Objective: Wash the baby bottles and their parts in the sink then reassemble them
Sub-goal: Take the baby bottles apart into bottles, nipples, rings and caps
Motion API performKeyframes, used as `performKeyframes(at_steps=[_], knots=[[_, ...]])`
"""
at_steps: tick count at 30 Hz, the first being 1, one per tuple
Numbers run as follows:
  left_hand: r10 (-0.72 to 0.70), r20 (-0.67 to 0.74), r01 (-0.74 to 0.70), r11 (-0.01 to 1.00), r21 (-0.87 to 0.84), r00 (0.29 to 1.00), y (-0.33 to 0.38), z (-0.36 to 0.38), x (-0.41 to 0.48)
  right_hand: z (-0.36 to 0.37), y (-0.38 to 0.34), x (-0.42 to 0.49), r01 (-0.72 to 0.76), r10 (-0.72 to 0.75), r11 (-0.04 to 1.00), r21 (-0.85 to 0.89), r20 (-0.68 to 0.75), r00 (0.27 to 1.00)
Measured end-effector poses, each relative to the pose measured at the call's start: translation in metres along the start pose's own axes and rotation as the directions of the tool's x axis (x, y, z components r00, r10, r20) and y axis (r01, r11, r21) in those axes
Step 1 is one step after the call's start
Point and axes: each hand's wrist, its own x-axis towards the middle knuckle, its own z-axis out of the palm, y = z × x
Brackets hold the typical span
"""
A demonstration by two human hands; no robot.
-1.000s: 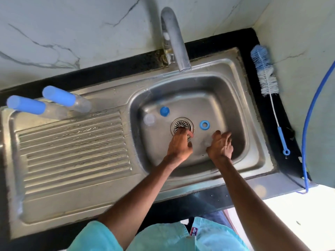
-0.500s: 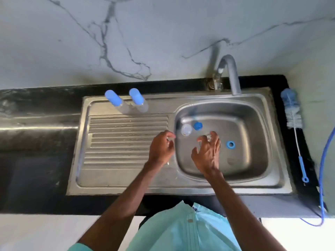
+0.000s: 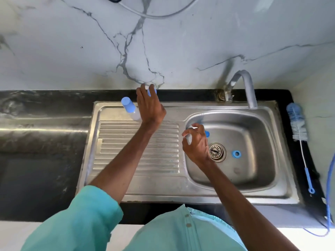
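Two clear baby bottles with blue caps stand at the back of the steel drainboard. One bottle [image 3: 129, 109] shows in full. My left hand [image 3: 150, 107] lies over the other bottle [image 3: 152, 91] with fingers stretched past its cap, hiding its body. My right hand [image 3: 195, 144] hovers at the left side of the sink basin [image 3: 253, 178], fingers curled round a small clear bottle part [image 3: 189, 138]. A blue cap [image 3: 207, 134] peeks out behind that hand. A blue ring [image 3: 236, 154] lies right of the drain [image 3: 216, 151].
The tap [image 3: 249, 89] arches over the basin's back edge. A blue and white bottle brush [image 3: 298, 127] lies on the black counter right of the sink, and a blue hose [image 3: 331, 178] runs beside it. The ribbed drainboard [image 3: 117, 151] lies to the left.
My left hand moved from the sink's edge up to the right-hand bottle at the back. My right hand shifted left and took hold of the clear part. The camera tilted up.
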Motion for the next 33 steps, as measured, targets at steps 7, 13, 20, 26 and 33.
performKeyframes(at_steps=[7, 13, 20, 26, 33], knots=[[0.035, 0.272, -0.004, 0.993, -0.114, 0.962, 0.006, 0.026, 0.013, -0.014, 0.016, -0.008, 0.015, -0.017, 0.999, -0.035, -0.058, 0.998], [0.116, 0.223, -0.059, 0.968, -0.246, 0.968, 0.017, 0.024, 0.0, -0.023, 0.027, -0.015, 0.019, -0.02, 1.0, -0.021, -0.042, 0.999], [0.328, 0.233, -0.085, 0.723, -0.686, 0.915, 0.048, -0.013, -0.073, -0.04, 0.018, 0.0, -0.115, 0.108, 0.988, 0.102, 0.072, 0.992], [0.259, 0.483, 0.287, 0.544, -0.788, 0.836, 0.083, -0.048, -0.119, -0.081, 0.026, -0.01, -0.35, 0.206, 0.876, 0.333, 0.399, 0.894], [0.302, 0.656, 0.439, 0.546, -0.714, 0.692, 0.11, -0.069, -0.154, -0.128, 0.039, -0.065, -0.539, 0.273, 0.297, 0.788, 0.471, 0.839]])
